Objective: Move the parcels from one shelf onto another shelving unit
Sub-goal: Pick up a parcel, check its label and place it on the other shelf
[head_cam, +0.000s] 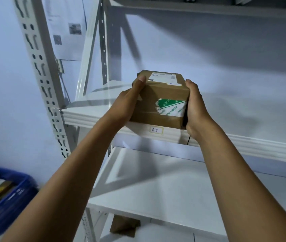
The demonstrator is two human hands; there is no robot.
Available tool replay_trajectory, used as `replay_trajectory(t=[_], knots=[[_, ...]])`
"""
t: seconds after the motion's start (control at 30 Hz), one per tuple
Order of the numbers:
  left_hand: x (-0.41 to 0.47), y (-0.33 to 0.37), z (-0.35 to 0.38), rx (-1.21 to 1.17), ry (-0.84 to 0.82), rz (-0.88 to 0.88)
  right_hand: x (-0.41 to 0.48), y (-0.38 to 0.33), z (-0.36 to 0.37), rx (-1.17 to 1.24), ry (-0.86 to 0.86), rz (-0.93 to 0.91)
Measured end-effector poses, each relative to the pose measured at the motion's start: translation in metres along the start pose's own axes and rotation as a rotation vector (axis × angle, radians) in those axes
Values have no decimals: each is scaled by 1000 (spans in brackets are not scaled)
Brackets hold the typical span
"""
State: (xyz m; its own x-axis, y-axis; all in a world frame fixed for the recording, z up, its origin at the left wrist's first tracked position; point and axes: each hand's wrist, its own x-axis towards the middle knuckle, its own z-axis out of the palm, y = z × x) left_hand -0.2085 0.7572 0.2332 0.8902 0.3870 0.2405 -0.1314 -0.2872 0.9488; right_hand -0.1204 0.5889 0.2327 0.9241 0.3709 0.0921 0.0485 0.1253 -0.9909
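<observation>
A brown cardboard parcel (161,100) with a white shipping label on top and a torn green-and-white sticker on its near face is held in front of a white metal shelving unit. My left hand (130,103) grips its left side, thumb on the top edge. My right hand (195,107) clasps its right side. The parcel hangs at the front edge of the middle shelf (90,117), just above a small handwritten tag (156,130) on that edge.
A lower white shelf (156,189) lies beneath my arms. A blue crate (16,193) with several boxes stands at the lower left. A brown box (124,226) sits under the lowest shelf. The slotted upright (39,67) rises at the left; papers hang on the wall.
</observation>
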Motion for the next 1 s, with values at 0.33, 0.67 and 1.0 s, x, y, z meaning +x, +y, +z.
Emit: replay_trajectory(t=[0.33, 0.67, 1.0], knots=[[-5, 0, 5, -13, 21, 11, -1, 1, 2, 36, 6, -19], [1, -2, 12, -59, 87, -49, -3, 3, 5, -15, 48, -25], [1, -6, 14, -17, 128, -40, -7, -1, 0, 1, 37, -6]])
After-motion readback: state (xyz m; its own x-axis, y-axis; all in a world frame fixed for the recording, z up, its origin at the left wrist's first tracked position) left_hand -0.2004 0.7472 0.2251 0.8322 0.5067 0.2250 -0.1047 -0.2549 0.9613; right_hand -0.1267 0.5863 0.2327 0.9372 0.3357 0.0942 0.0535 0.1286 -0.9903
